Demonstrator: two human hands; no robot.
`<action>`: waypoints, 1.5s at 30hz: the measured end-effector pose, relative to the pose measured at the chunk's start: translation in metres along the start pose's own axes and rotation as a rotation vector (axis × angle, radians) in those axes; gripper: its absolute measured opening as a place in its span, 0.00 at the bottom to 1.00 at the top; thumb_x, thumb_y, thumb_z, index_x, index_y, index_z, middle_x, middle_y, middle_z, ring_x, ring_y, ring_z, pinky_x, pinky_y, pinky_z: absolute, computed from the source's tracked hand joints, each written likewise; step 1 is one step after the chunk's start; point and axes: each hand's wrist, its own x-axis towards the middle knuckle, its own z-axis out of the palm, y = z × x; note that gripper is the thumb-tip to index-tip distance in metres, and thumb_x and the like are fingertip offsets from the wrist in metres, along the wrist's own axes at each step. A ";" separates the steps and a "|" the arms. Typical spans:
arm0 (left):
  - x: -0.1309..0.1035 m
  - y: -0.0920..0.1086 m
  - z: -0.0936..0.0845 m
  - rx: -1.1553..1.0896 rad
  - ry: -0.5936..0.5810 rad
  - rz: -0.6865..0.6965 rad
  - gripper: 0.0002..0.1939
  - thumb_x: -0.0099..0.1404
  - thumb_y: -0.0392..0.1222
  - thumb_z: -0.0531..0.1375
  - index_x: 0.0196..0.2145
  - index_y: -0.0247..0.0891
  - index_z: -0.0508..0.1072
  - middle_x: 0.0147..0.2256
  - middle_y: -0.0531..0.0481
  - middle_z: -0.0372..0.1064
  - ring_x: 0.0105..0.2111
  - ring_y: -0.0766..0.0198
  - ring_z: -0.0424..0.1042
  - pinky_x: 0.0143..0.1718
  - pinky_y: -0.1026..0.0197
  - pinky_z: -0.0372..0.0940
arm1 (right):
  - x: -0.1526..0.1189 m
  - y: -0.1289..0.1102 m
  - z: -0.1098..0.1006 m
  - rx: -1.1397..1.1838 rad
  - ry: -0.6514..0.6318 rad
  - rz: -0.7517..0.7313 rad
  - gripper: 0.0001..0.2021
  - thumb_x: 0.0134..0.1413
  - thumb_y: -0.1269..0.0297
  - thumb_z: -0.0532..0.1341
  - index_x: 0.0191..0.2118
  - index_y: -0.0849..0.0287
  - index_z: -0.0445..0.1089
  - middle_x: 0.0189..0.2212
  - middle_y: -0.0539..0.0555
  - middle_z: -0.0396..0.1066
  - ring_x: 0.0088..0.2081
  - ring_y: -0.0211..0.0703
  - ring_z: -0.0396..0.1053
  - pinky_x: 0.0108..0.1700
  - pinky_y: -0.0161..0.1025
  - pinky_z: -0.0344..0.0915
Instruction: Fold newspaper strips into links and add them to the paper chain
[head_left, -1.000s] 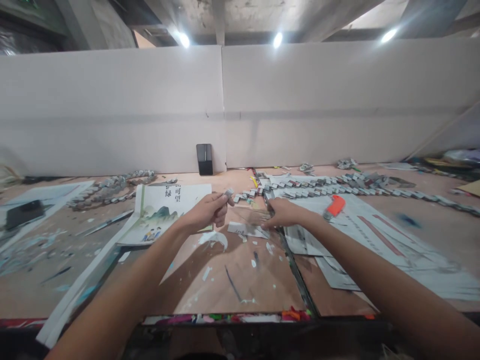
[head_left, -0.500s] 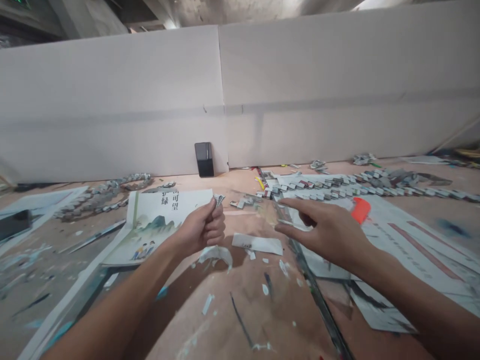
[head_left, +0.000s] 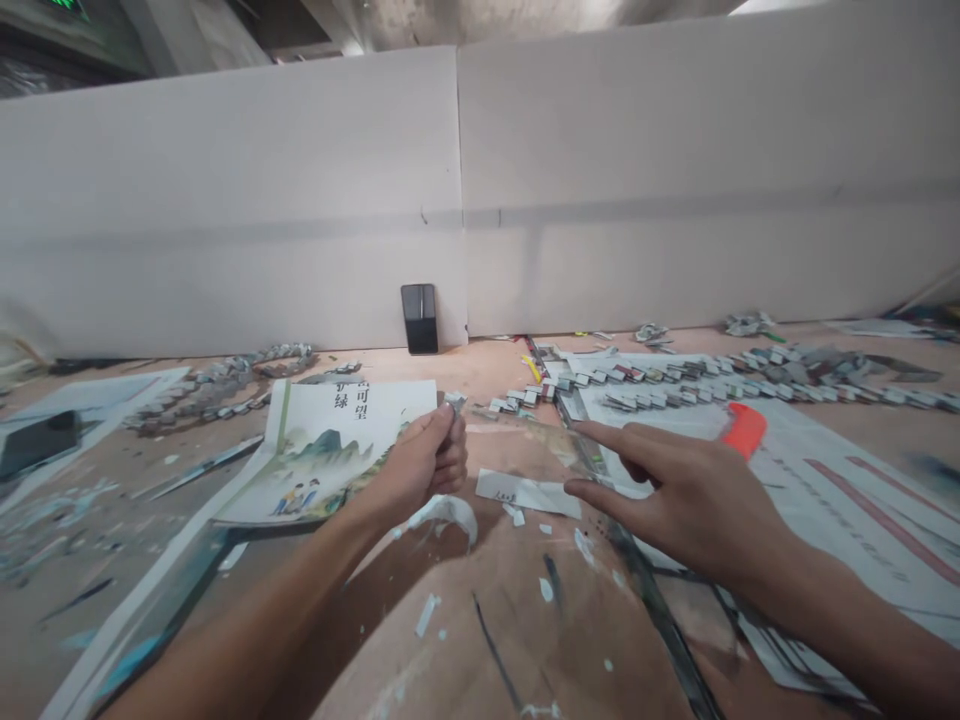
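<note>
My left hand (head_left: 427, 455) is closed, with a small piece of folded printed paper (head_left: 456, 400) pinched between thumb and forefinger. To its right, my right hand (head_left: 667, 500) hovers with the thumb and forefinger apart and nothing visible between them. Just beyond the hands, a chain of folded paper links (head_left: 600, 376) runs off to the right. A loose paper strip (head_left: 529, 492) lies on the tabletop between the hands. Under my left wrist rests a printed sheet (head_left: 352, 425) with a mountain picture.
A phone (head_left: 420, 318) leans against the white partition (head_left: 225, 200). Another paper chain (head_left: 206, 388) is coiled at left, near a metal ruler-like strip (head_left: 206, 467) and a dark phone-like object (head_left: 41, 445). An orange-red object (head_left: 745, 430) sits behind my right hand. Paper scraps litter the paint-stained table (head_left: 555, 650).
The view has shifted slightly, so the background sits further right. My right hand is a little lower in view, its fingers still apart. My left hand keeps its pinch on the folded paper.
</note>
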 end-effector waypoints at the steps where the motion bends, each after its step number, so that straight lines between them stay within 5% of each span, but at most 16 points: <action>1: 0.000 0.001 0.001 -0.006 0.011 0.003 0.19 0.68 0.54 0.50 0.25 0.39 0.56 0.15 0.62 0.41 0.13 0.75 0.40 0.14 0.72 0.43 | 0.000 0.001 0.000 -0.003 0.002 -0.001 0.25 0.52 0.45 0.59 0.54 0.48 0.68 0.31 0.52 0.77 0.28 0.45 0.73 0.25 0.37 0.60; 11: -0.001 -0.002 0.001 0.108 -0.019 0.053 0.20 0.67 0.56 0.50 0.25 0.39 0.56 0.15 0.62 0.41 0.13 0.75 0.40 0.14 0.71 0.43 | -0.001 -0.001 -0.001 0.002 -0.011 0.017 0.24 0.53 0.46 0.59 0.53 0.49 0.69 0.36 0.54 0.77 0.33 0.49 0.74 0.27 0.38 0.62; 15: -0.003 -0.002 -0.001 0.231 -0.001 0.093 0.22 0.66 0.57 0.51 0.23 0.39 0.55 0.16 0.62 0.42 0.13 0.75 0.41 0.14 0.71 0.43 | 0.001 -0.004 -0.003 -0.029 -0.059 0.043 0.21 0.52 0.42 0.57 0.39 0.55 0.71 0.26 0.54 0.74 0.25 0.45 0.71 0.23 0.36 0.57; 19: -0.012 0.005 0.005 0.303 0.022 0.124 0.22 0.66 0.58 0.51 0.23 0.39 0.55 0.16 0.61 0.42 0.14 0.75 0.42 0.14 0.69 0.42 | 0.001 -0.005 -0.009 -0.051 -0.091 0.057 0.21 0.50 0.40 0.56 0.26 0.55 0.62 0.16 0.50 0.66 0.16 0.40 0.62 0.20 0.36 0.48; 29: -0.029 0.017 0.018 0.381 0.079 0.123 0.23 0.66 0.59 0.49 0.23 0.39 0.56 0.16 0.60 0.44 0.14 0.74 0.45 0.14 0.68 0.44 | -0.006 -0.011 -0.025 -0.051 -0.034 0.004 0.21 0.52 0.40 0.54 0.37 0.52 0.67 0.17 0.51 0.66 0.15 0.40 0.59 0.20 0.37 0.47; 45: -0.029 0.020 0.016 0.304 0.015 0.013 0.25 0.66 0.62 0.45 0.23 0.39 0.55 0.15 0.62 0.40 0.13 0.74 0.41 0.14 0.68 0.45 | -0.006 -0.015 -0.024 -0.082 -0.073 -0.044 0.19 0.54 0.42 0.55 0.31 0.56 0.62 0.16 0.47 0.63 0.16 0.38 0.61 0.21 0.34 0.49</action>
